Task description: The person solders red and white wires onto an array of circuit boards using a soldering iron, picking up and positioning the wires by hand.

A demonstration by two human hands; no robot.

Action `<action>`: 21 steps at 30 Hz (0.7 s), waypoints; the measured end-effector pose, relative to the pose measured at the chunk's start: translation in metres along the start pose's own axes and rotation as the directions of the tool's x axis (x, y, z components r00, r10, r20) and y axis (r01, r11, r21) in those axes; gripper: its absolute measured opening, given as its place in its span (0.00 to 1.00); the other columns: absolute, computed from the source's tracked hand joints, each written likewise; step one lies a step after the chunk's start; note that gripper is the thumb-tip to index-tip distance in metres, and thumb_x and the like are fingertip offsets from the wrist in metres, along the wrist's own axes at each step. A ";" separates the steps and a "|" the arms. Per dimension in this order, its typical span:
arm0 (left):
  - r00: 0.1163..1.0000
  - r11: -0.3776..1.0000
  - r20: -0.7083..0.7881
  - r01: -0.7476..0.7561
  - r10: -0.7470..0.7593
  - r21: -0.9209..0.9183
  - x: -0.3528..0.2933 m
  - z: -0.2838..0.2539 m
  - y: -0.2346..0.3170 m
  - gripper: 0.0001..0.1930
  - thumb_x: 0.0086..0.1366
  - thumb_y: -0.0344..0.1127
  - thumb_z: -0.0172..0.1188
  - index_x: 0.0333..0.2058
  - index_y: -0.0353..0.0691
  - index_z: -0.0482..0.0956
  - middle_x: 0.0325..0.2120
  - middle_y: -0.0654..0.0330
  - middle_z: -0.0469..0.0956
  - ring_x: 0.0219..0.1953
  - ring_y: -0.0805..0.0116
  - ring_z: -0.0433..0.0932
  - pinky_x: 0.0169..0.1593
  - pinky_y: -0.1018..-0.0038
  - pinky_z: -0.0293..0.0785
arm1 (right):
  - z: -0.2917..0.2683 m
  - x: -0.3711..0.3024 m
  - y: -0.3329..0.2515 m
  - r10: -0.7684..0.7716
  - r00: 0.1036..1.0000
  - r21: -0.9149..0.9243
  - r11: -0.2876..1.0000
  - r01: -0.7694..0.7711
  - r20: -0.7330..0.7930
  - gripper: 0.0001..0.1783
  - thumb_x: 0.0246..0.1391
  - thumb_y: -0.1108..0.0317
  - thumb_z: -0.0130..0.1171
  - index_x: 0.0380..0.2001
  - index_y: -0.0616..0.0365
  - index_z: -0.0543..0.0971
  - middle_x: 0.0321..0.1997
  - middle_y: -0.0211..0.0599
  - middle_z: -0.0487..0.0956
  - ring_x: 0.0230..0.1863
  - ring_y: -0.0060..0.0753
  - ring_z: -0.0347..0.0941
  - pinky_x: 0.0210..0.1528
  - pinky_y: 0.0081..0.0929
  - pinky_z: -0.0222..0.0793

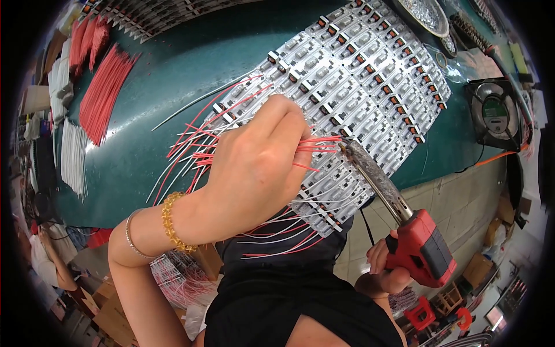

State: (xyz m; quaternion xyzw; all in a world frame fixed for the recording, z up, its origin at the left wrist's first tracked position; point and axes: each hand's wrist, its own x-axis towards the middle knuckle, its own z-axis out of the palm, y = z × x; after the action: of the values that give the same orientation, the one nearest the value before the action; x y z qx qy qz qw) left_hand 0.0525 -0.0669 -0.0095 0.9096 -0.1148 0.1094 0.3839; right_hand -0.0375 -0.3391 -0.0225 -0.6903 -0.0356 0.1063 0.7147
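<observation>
My left hand (257,159) is closed in a pinch on a small bunch of red wires (321,140), whose ends point right. In my right hand (384,266) is a red and black soldering gun (425,248), its fingers partly hidden by the handle. The gun's dark tip is right beside the wire ends; whether they touch, I cannot tell. Both hands are at the near part of a panel of small circuit boards (358,75), set out in rows with orange and black parts. Red and white wires stick out from its left and near edges.
A pile of red wires (107,95) and white wires (74,156) lie on the green table (167,63) at left. At the far right stand a metal dish (425,14), a coiled holder (471,32) and a square fan (494,113). Boxes lie below the table.
</observation>
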 end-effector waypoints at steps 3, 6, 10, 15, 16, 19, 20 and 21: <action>1.000 1.000 0.023 0.008 -0.008 0.009 -0.002 -0.002 0.002 0.06 0.55 0.26 0.61 0.28 0.33 0.71 0.29 0.55 0.68 0.21 0.56 0.74 0.22 0.66 0.71 | 0.002 0.002 -0.003 0.008 1.000 0.036 0.999 -0.009 0.002 0.52 0.47 0.30 0.55 0.55 0.73 0.64 0.08 0.22 0.63 0.08 0.21 0.60 0.17 0.20 0.60; 0.994 0.997 0.104 0.038 -0.030 -0.067 0.002 -0.012 0.007 0.06 0.57 0.27 0.59 0.30 0.33 0.70 0.29 0.54 0.68 0.24 0.54 0.73 0.27 0.65 0.71 | 0.005 0.002 -0.006 0.001 0.999 0.046 0.999 0.001 -0.035 0.52 0.48 0.31 0.55 0.55 0.74 0.64 0.08 0.22 0.62 0.08 0.20 0.60 0.17 0.20 0.60; 0.983 0.991 0.185 0.026 -0.001 -0.131 0.005 -0.024 -0.002 0.04 0.59 0.24 0.56 0.34 0.34 0.72 0.29 0.53 0.71 0.31 0.53 0.74 0.37 0.68 0.71 | 0.006 -0.002 -0.001 -0.010 0.992 0.046 0.999 0.016 -0.128 0.51 0.49 0.32 0.54 0.54 0.74 0.64 0.08 0.22 0.62 0.08 0.20 0.60 0.17 0.19 0.60; 0.968 0.990 -0.213 -0.117 0.133 0.084 0.003 -0.038 -0.002 0.03 0.62 0.23 0.55 0.33 0.32 0.77 0.29 0.53 0.79 0.30 0.61 0.78 0.35 0.74 0.72 | 0.003 0.000 -0.003 -0.003 0.995 0.122 0.992 0.015 -0.096 0.51 0.49 0.31 0.54 0.53 0.74 0.64 0.08 0.21 0.62 0.08 0.20 0.59 0.16 0.20 0.59; 0.972 0.999 -0.228 0.045 -0.051 -0.031 0.002 -0.044 0.004 0.03 0.63 0.23 0.54 0.33 0.32 0.76 0.28 0.54 0.79 0.27 0.64 0.77 0.32 0.76 0.72 | 0.003 0.000 -0.002 -0.009 0.995 0.131 0.991 0.023 -0.104 0.51 0.49 0.31 0.54 0.53 0.74 0.64 0.07 0.21 0.61 0.08 0.20 0.59 0.15 0.20 0.59; 0.944 0.949 -0.093 0.313 -0.316 -0.049 0.001 -0.050 0.021 0.06 0.68 0.26 0.50 0.41 0.33 0.73 0.29 0.60 0.80 0.26 0.83 0.72 0.30 0.88 0.64 | 0.000 0.001 -0.005 0.014 0.992 0.099 0.995 -0.001 -0.127 0.51 0.48 0.29 0.53 0.52 0.73 0.64 0.07 0.22 0.61 0.08 0.20 0.59 0.15 0.20 0.60; 0.964 0.969 -0.104 0.242 -0.246 -0.049 -0.003 -0.042 0.019 0.07 0.67 0.26 0.51 0.42 0.32 0.73 0.28 0.61 0.80 0.25 0.83 0.71 0.29 0.88 0.63 | -0.001 0.001 -0.005 0.018 0.992 0.102 0.995 -0.005 -0.121 0.51 0.48 0.29 0.53 0.52 0.73 0.64 0.07 0.22 0.61 0.08 0.20 0.59 0.15 0.20 0.60; 0.978 0.984 -0.114 0.169 -0.174 -0.048 -0.004 -0.037 0.020 0.07 0.67 0.25 0.51 0.43 0.32 0.72 0.27 0.61 0.79 0.25 0.83 0.70 0.28 0.89 0.61 | -0.003 0.001 -0.005 0.018 0.994 0.104 0.995 -0.007 -0.108 0.52 0.47 0.28 0.52 0.52 0.73 0.63 0.07 0.22 0.61 0.08 0.20 0.59 0.15 0.20 0.60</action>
State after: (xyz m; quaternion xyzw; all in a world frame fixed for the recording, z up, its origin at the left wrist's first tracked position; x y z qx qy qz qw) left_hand 0.0385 -0.0525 0.0278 0.9006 -0.0151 0.1271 0.4154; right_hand -0.0356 -0.3419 -0.0179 -0.6575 0.0132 0.0746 0.7496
